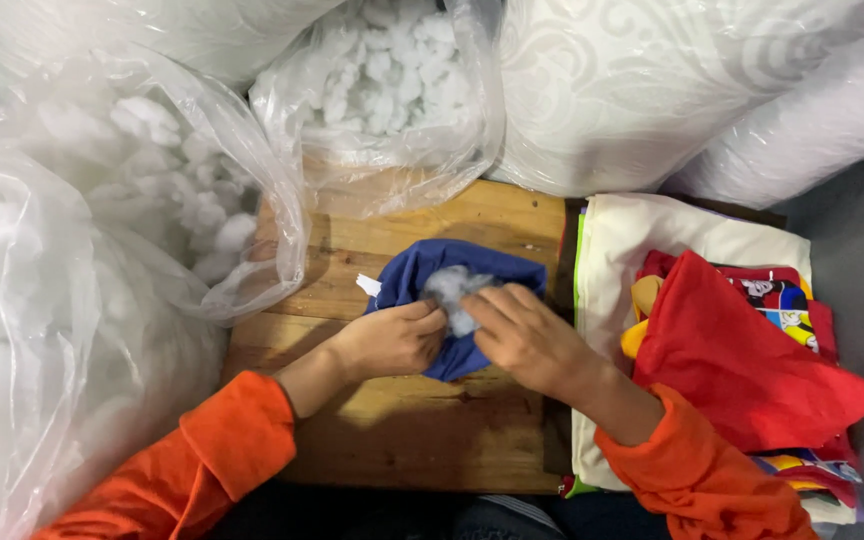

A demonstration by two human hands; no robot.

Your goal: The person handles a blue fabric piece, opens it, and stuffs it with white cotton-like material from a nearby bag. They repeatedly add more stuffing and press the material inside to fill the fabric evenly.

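A person in orange sleeves works over a wooden board seen from above. In the middle of the board lies a blue fabric cover, its opening turned toward the hands, with a small white tag sticking out at its left edge. The left hand is closed on the near edge of the cover, fingers curled over the cloth and thumb toward the opening. The right hand is closed too, its fingertips pinching a tuft of white fibre stuffing that sits in the mouth of the cover, partly inside and partly showing. The two hands nearly touch at the opening.

To the left, large clear plastic bags bulge with lumps of the same white stuffing, and one bag's edge overlaps the left side of the board. Another clear bag of stuffing stands just behind the board. Farther back and to the right rest big white patterned bundles.

On the right, just beside the board, lies a stack of flat fabric pieces: a cream one underneath, bright printed ones above it, and a red piece on top, lying askew with a corner pointing to the right.
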